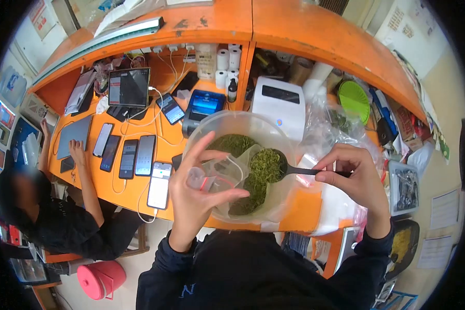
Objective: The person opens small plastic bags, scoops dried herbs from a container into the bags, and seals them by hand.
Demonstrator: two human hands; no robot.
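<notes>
A black spoon (pixel 304 171) is pinched by its handle in my right hand (pixel 354 178). Its bowl carries a heap of shredded green dried herb (pixel 266 166). Below it stands a translucent plastic tub (pixel 285 135) with more of the same herb (pixel 248 204) inside. My left hand (pixel 194 188) is over the tub's left side, thumb and fingers curved apart around the mouth of a small clear plastic zip bag (pixel 223 173) with a red strip, stretching it. The spoon's load is just right of the bag's opening. How much the bag contains is hard to make out.
Several phones (pixel 144 155) and cables cover the orange desk (pixel 98 181) on the left, near a tablet (pixel 129 87). A blue-lit device (pixel 207 106) and a white printer (pixel 276 106) stand behind the tub. Another person (pixel 62 206) sits at left; a green basket (pixel 353 101) is at right.
</notes>
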